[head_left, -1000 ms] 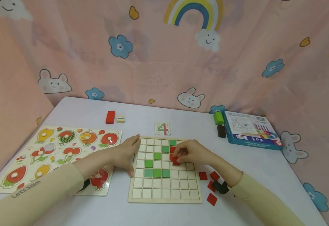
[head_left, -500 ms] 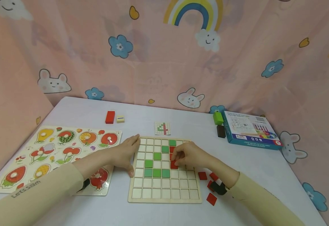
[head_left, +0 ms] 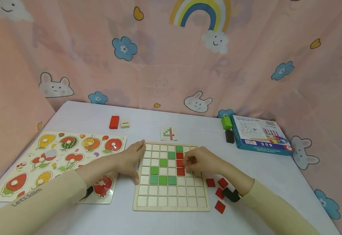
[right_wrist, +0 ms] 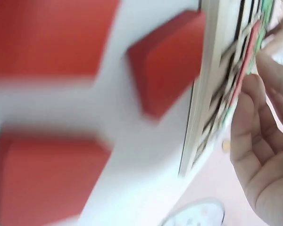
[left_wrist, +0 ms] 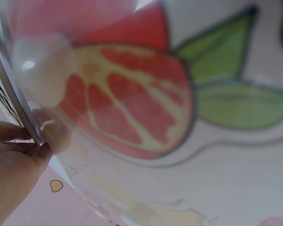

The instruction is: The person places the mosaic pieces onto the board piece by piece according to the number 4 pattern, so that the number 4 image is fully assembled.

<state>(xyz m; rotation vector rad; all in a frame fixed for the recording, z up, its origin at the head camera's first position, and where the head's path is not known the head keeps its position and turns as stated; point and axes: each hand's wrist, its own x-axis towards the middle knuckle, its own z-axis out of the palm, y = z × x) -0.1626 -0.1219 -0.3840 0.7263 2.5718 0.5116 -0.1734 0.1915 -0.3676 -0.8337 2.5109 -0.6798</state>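
A wooden grid board [head_left: 171,209] lies on the table with several green tiles [head_left: 163,180] in its cells. Three red tiles [head_left: 180,171] sit in one column, under a green one. My left hand [head_left: 129,160] rests along the board's left edge, thumb spread from the fingers; the left wrist view has the fingers [left_wrist: 35,157] against that edge. Just right of the lowest red tile hovers my right hand [head_left: 204,160], fingers loosely bent and nothing seen between them. It covers some cells at the board's upper right.
Loose red tiles [head_left: 220,207] lie right of the board by the right wrist. A small pattern card [head_left: 169,133] lies behind it. A fruit puzzle [head_left: 68,153] is under the left forearm. A box [head_left: 262,135], a green block [head_left: 226,123] and a red block [head_left: 114,122] stand farther back.
My right hand set the red tile into the cell below the other two, let it go and drew slightly right. The left hand stayed in place.
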